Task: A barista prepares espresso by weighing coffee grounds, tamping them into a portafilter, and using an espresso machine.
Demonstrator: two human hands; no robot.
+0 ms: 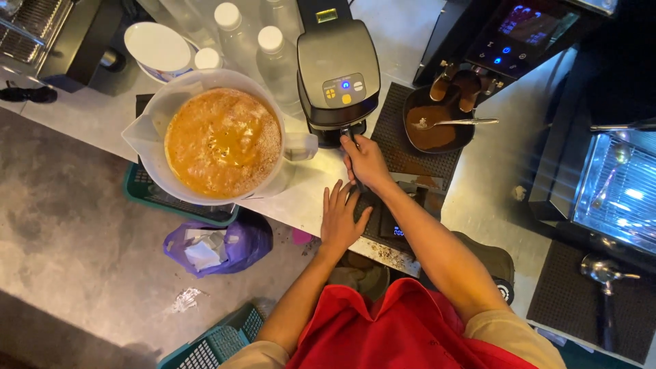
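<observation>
My right hand [367,162] is closed around the black handle [350,136] of a portafilter, which sticks out from under a black and grey countertop machine [338,72] with lit buttons. My left hand [339,220] lies flat on the counter edge with its fingers spread and holds nothing. It rests just left of a small black scale [396,231] with a blue display. The portafilter's basket is hidden under the machine.
A large translucent jug [222,140] of foamy orange liquid stands left of the machine, with clear bottles [273,55] and white plates [157,46] behind. To the right are a dark bowl of coffee grounds [437,126] with a spoon and a metal drip tray [615,191]. A purple bag [219,246] lies on the floor.
</observation>
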